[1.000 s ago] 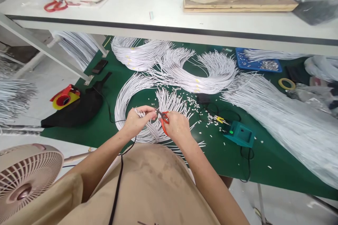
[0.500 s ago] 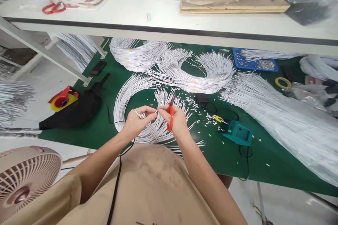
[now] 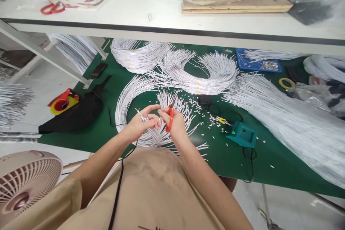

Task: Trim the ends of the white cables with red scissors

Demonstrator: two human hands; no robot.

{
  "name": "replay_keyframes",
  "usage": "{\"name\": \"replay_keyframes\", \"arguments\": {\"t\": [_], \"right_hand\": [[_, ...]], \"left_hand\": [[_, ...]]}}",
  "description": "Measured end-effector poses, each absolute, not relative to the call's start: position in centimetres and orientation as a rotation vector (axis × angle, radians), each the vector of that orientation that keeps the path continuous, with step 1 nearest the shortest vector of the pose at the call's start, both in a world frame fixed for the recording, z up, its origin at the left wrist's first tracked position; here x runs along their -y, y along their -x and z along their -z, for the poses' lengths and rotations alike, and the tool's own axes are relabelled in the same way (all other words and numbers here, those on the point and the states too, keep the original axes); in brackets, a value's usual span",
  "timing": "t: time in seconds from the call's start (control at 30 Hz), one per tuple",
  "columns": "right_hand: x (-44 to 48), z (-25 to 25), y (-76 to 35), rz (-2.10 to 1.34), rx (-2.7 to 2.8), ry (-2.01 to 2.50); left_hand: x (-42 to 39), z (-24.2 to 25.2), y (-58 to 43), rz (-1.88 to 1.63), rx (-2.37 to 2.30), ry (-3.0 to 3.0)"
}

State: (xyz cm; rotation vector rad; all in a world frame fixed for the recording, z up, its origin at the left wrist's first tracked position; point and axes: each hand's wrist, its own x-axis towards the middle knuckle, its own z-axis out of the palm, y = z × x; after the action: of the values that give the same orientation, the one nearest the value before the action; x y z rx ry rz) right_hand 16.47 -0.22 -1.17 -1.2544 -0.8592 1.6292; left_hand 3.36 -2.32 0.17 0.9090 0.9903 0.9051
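Observation:
White wires pass through my left hand, their ends sticking out past its curled fingers. My right hand keeps a pair of red-handled scissors in its palm, blades pointing away from me. Its thumb and index finger pinch a thin wire end close to my left fingertips. Beneath both hands lies a looped bundle of white wires on the green table mat. Small white cut pieces are scattered just beyond my right hand.
More wire bundles lie behind. At right are a teal device, yellow-handled cutters, a blue tray and a plastic-wrapped wire bundle. A white shelf spans the back. Left are a tape dispenser and a fan.
My left fingers have opened out somewhat, and the wire ends in that hand show more. My right hand and the scissors have shifted slightly left and tilted.

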Motion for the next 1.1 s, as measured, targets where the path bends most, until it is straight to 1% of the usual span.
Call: {"name": "replay_keyframes", "arguments": {"t": [0.07,0.13,0.2,0.27,0.43,0.6,0.7,0.83,0.97,1.1], "right_hand": [[0.0,1.4,-16.9,-1.459,0.896,1.379],[-0.2,1.2,-17.5,-1.197,0.985,1.434],[-0.1,0.6,-17.9,-0.906,1.125,1.403],[0.2,-0.2,-17.9,-0.756,1.282,1.336],[1.1,-0.8,-16.2,-0.744,1.85,1.176],[1.1,-0.1,-16.2,-0.491,2.157,1.385],[0.5,1.1,-17.1,-0.435,2.219,1.524],[0.2,4.3,-18.1,-0.499,2.211,1.671],[0.9,8.9,-20.3,-0.664,2.242,1.825],[2.0,12.5,-23.8,-0.661,2.211,2.144]], "left_hand": [[2.2,-0.1,-3.1,-0.867,-1.0,-0.899],[2.0,0.2,-2.7,-0.871,-1.045,-0.879],[1.7,0.6,-2.4,-0.866,-1.081,-0.865],[1.5,0.9,-2.1,-0.849,-1.1,-0.872],[1.3,0.6,-2.3,-0.839,-1.176,-0.951],[1.5,0.2,-2.7,-0.863,-1.214,-0.998],[1.6,0.5,-2.6,-0.877,-1.183,-0.964],[1.6,0.8,-2.3,-0.877,-1.183,-0.876],[1.6,0.6,-1.8,-0.875,-1.221,-0.794],[1.4,0.6,-0.9,-0.805,-1.272,-0.782]]}}
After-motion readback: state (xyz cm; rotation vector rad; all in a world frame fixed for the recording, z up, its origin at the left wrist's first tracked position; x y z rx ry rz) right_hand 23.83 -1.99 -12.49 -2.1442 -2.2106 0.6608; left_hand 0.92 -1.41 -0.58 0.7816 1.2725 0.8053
